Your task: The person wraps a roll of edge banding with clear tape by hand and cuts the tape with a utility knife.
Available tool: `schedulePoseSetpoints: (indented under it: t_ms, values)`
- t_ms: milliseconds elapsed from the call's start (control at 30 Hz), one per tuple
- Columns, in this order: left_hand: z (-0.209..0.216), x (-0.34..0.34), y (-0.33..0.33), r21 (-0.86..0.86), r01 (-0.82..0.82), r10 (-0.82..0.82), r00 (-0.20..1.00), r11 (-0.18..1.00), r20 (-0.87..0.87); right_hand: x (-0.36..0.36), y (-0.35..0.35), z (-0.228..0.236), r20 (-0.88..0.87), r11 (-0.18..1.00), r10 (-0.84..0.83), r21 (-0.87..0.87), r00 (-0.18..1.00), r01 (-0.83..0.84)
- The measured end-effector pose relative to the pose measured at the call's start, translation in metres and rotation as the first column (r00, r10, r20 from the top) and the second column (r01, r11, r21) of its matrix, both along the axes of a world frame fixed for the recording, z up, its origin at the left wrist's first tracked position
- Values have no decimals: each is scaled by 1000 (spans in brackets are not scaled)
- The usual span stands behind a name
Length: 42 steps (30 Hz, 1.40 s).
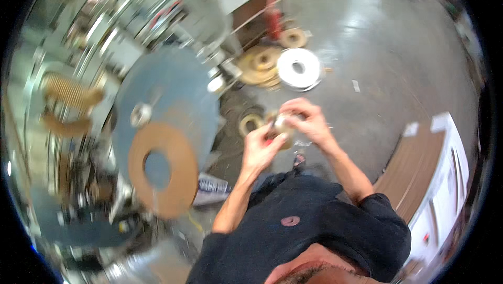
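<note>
Both my hands meet in front of my body, above the floor. My left hand (260,150) is closed, with a bit of red showing by its fingers. My right hand (309,122) curls from the other side round the same small, pale, shiny roll (281,123), which looks like a roll of tape. Motion blur and the fingers hide most of it. Just beyond my left hand, a tan ring-shaped coil (251,124) lies low down near the floor.
A large grey disc (173,82) with a brown ring-shaped coil (186,179) stands at left, before machinery. Farther ahead lie a white-topped roll (299,69), tan coils (257,64) and a red fire extinguisher (273,19). Stacked brown boards (411,166) with white sheets are at right.
</note>
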<state>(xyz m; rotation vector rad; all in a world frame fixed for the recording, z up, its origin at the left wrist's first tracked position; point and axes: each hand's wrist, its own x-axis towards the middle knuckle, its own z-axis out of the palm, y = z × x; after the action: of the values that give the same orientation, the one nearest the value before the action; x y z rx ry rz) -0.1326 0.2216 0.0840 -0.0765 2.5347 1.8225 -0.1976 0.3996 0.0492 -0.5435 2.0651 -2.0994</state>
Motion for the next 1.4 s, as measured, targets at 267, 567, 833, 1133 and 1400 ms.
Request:
schedulePoseSetpoints:
  t_ms: [267, 567, 833, 1133, 1400]
  values:
    - [-31, -23, 28, 172, 44, -84, 968, 984, 238, -1, 36, -18, -532, 923, -195, 185, 824, 338]
    - [-19, -29, 69, 168, 91, -125, 972, 981, 201, 10, 63, -19, -589, 834, -379, 116, 713, 539]
    - [-32, -7, 74, 174, 126, -160, 967, 977, 198, 42, 68, -23, -278, 892, -367, 165, 888, 420]
    - [-27, 22, 44, 434, -169, 58, 965, 885, 257, 9, 40, -18, -144, 982, -143, -147, 979, 121]
    - [-31, 123, 19, 529, -652, 468, 758, 543, 453, 10, -13, -13, -244, 963, 261, 139, 934, -232]
